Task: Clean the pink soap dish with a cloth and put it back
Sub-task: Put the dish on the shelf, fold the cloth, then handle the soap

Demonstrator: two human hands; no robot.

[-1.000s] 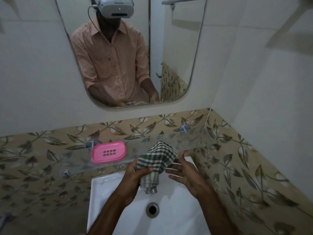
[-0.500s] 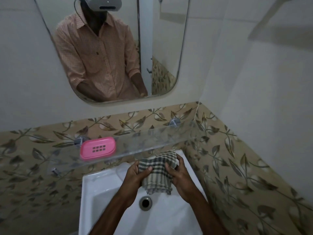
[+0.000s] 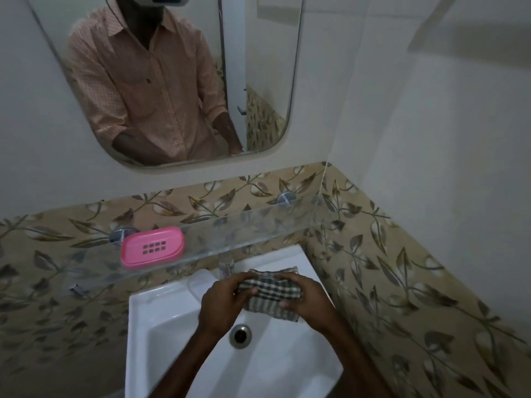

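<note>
The pink soap dish lies flat on the left part of a clear glass shelf, its slotted face up. A green-and-white checked cloth is bunched over the white basin. My left hand grips its left side and my right hand grips its right side. Both hands are below and to the right of the dish, apart from it.
A white washbasin with a metal drain sits under the shelf. A tap stands behind the hands. A mirror hangs above. Leaf-patterned tiles line the corner wall on the right.
The cloth came down from shelf height to over the basin. My right hand, open beside it a second ago, has closed on it, so both hands hold it bunched.
</note>
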